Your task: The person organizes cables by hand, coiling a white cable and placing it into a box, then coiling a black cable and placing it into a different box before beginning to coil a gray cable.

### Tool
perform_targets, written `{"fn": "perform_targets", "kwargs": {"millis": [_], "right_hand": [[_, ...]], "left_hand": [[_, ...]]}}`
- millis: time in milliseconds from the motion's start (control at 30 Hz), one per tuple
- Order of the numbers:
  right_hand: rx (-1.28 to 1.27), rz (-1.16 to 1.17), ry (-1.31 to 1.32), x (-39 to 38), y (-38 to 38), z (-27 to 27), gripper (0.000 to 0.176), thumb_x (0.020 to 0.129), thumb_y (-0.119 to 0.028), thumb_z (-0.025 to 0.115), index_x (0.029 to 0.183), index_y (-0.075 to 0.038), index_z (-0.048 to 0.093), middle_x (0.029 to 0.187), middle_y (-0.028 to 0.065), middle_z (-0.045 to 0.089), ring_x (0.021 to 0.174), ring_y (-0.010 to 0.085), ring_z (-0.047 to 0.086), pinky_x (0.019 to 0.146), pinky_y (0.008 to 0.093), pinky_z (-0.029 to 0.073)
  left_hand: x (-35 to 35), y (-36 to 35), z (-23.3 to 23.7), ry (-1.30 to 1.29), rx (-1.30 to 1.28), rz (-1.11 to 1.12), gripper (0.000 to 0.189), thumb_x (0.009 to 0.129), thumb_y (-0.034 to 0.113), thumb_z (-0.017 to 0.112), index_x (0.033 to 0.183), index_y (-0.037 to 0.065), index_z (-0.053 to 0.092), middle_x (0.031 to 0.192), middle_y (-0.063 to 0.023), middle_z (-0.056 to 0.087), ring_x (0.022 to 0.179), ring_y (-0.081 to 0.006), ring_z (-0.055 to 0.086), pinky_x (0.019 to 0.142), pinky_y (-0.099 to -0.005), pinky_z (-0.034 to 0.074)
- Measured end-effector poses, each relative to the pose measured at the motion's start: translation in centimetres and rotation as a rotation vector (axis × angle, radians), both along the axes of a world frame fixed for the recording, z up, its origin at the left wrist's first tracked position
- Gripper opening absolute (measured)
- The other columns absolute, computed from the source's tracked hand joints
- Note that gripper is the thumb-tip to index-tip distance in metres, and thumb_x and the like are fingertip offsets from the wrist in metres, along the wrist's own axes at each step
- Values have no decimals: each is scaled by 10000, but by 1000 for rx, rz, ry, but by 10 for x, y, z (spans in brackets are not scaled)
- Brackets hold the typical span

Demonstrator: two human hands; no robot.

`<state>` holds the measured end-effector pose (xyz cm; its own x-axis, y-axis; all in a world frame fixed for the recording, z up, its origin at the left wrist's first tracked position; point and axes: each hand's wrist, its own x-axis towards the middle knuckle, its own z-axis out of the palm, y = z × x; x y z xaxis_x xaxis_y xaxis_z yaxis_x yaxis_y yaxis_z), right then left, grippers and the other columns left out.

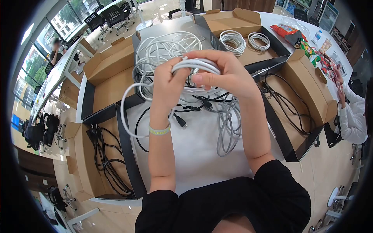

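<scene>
A coiled white cable (200,65) is held up between my two hands above the table. My left hand (169,79) closes round the coil's left side, with a loop of cable hanging down beside that wrist. My right hand (229,73) grips the coil's right side, thumb beneath and fingers over the top. Behind them lies a big tangle of white cable (167,43). Below my hands are black cables with a plug (180,121) and a loose grey cable (227,128) on the white table (194,155).
Two white coils (233,42) lie in the back right box (252,64). Black cables sit in the right box (299,143) and the front left box (134,171). The back left box (89,105) stands open. Snack bags (287,33) and another person's sleeve (351,120) are at right.
</scene>
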<state>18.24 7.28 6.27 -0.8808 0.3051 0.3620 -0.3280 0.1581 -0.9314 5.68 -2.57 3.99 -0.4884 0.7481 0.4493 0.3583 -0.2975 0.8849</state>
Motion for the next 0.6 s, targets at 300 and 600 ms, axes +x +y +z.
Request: {"fn": "perform_targets", "kwargs": {"millis": [300, 600], "right_hand": [[389, -466, 248, -8, -6, -6, 217, 767, -198, 648, 826, 10, 636, 611, 28, 593, 508, 48, 490, 452, 187, 378], [-68, -452, 580, -16, -7, -22, 173, 813, -147, 597, 832, 24, 609, 598, 22, 543, 533, 43, 460, 455, 179, 339]], "left_hand": [[-2, 7, -2, 21, 105, -63, 119, 790, 99, 558, 728, 7, 516, 595, 12, 481, 552, -31, 396, 483, -197, 327], [-6, 11, -9, -432, 178, -429, 76, 790, 93, 553, 787, 25, 521, 636, -4, 508, 657, -115, 552, 696, -259, 459]]}}
